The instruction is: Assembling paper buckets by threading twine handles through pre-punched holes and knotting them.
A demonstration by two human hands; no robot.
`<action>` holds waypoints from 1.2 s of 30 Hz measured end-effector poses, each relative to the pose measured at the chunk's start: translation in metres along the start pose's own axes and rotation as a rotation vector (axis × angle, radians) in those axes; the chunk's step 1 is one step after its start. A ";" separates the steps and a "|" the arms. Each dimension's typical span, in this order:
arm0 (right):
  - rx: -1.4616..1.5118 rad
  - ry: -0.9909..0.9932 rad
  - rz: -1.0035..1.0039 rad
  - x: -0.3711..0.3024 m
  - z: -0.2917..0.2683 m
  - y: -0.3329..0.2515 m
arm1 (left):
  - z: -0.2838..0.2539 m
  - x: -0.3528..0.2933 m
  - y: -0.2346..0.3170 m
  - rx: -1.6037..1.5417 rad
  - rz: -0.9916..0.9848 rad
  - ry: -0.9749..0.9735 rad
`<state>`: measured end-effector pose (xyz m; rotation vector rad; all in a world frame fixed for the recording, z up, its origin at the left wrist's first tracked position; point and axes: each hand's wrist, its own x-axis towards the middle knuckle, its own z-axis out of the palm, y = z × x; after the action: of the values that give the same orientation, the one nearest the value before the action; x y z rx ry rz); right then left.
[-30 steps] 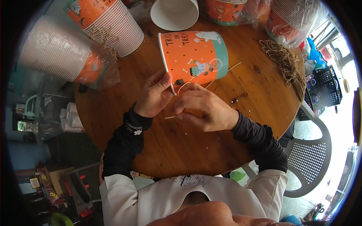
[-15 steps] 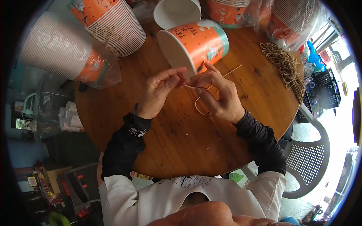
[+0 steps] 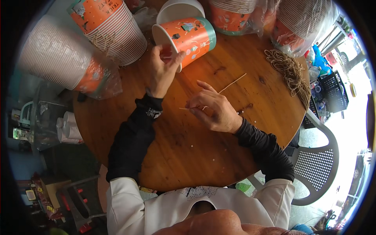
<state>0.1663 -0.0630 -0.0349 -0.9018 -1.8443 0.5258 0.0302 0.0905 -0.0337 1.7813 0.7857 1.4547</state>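
A: What carries it all?
B: The round tabletop (image 3: 188, 168). Stacks (image 3: 123, 41) crowd its far side, which leaves working room near the person.

A: And the bucket (image 3: 194, 41)?
B: Far of centre, tipped sideways, mouth facing left and near, probably so its rim is easy to reach. Whether it bears on the wood, I can't tell.

A: The hank (image 3: 288, 72)?
B: Far right, within reach yet clear of the hands.

A: Those hands?
B: The left hand's (image 3: 162, 76) grip is closed over the bucket's rim, apparently steadying it. The right hand's (image 3: 215, 111) pinches a cord (image 3: 234, 82), one end poking out left, the other trailing far right.
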 end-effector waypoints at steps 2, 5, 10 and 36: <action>-0.024 0.011 0.008 0.001 -0.007 0.000 | 0.001 0.010 0.005 0.042 -0.102 -0.097; -0.097 0.042 0.000 0.000 -0.017 -0.002 | 0.010 0.002 0.013 0.130 -0.110 -0.217; -0.163 0.018 -0.038 0.003 -0.019 -0.012 | 0.013 -0.041 0.006 0.031 -0.019 -0.359; -0.125 -0.022 -0.085 0.004 -0.026 -0.012 | 0.018 -0.054 0.015 0.126 0.252 -0.408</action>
<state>0.1846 -0.0684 -0.0132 -0.8988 -1.9435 0.3726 0.0386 0.0355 -0.0542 2.2421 0.4621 1.1492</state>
